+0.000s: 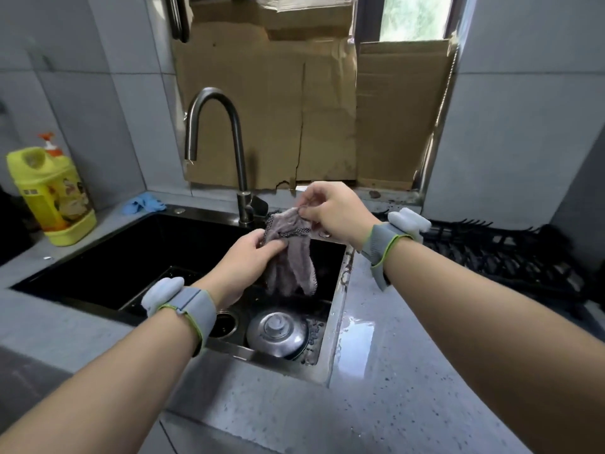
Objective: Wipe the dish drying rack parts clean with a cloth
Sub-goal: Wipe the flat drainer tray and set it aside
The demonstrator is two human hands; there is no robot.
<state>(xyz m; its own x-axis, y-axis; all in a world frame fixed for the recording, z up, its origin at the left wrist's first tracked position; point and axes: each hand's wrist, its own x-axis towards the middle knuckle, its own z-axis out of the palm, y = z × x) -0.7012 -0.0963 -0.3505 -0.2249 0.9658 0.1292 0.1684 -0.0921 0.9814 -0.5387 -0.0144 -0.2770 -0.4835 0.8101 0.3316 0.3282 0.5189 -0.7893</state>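
Above sink (131, 253), both hands' grip holds cloth (291, 257).

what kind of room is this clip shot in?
Most likely a home kitchen, at the sink area. A black recessed sink with a dark curved gooseneck faucet sits in a grey speckled countertop, and a yellow dish-soap jug stands by the grey tiled wall.

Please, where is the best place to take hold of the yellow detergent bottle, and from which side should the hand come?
Probably grip the yellow detergent bottle at its moulded handle opening near the top, coming from the sink side. It stands upright at the counter's far left, walls behind it.
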